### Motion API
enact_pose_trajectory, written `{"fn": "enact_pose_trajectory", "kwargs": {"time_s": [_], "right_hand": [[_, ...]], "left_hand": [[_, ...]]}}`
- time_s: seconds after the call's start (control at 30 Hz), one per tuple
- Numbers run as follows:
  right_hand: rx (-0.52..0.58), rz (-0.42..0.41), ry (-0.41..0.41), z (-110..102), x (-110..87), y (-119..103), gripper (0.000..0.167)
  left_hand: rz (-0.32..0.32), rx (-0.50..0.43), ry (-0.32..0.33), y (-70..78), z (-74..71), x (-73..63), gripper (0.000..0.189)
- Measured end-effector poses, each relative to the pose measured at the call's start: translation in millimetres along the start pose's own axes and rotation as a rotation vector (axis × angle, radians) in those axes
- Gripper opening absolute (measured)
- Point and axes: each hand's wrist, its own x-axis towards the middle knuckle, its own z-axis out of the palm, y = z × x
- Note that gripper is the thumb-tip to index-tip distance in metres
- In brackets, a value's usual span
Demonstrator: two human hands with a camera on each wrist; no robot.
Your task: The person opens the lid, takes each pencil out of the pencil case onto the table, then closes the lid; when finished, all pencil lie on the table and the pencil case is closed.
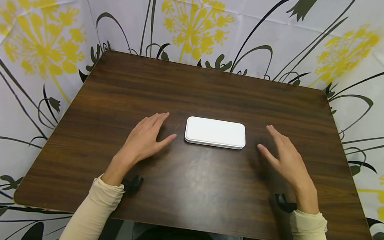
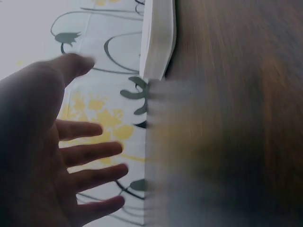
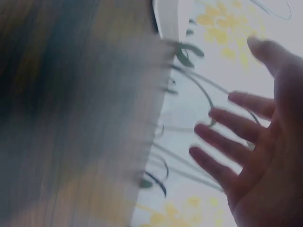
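A flat white case with rounded corners (image 1: 215, 132) lies lengthwise near the middle of the dark wooden table. To its left is my left hand (image 1: 146, 138), fingers extended and thumb pointing toward the case, a gap between them. My right hand (image 1: 284, 158) is held to the right of the case, also apart from it, with fingers spread and nothing held. In the left wrist view the palm and straight fingers of the left hand (image 2: 61, 146) show, with one end of the white case (image 2: 158, 38) above. The right wrist view shows the right hand (image 3: 251, 137) likewise empty.
The brown wood-grain table (image 1: 193, 94) has rounded corners and a slight glare at the front. A white curtain with yellow flowers (image 1: 192, 23) surrounds its back and sides. Dark wrist cameras sit at both cuffs, and the person's lap shows below the front edge.
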Motion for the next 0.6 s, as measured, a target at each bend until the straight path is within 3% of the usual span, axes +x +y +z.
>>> {"fn": "enact_pose_trajectory", "kwargs": {"time_s": [0.3,0.47,0.6], "right_hand": [[0.013,-0.252,-0.159,34,57.6,-4,0.098],[-0.015,-0.242,-0.293,40,77.9,-2,0.097],[-0.082,-0.250,-0.297,44,87.0,-5,0.095]], "left_hand": [[0.191,-0.046,-0.131,15.6,24.3,45.7,0.104],[0.249,-0.056,-0.202,22.8,34.8,64.1,0.104],[0.225,-0.058,-0.210,21.4,38.0,71.0,0.100]]}}
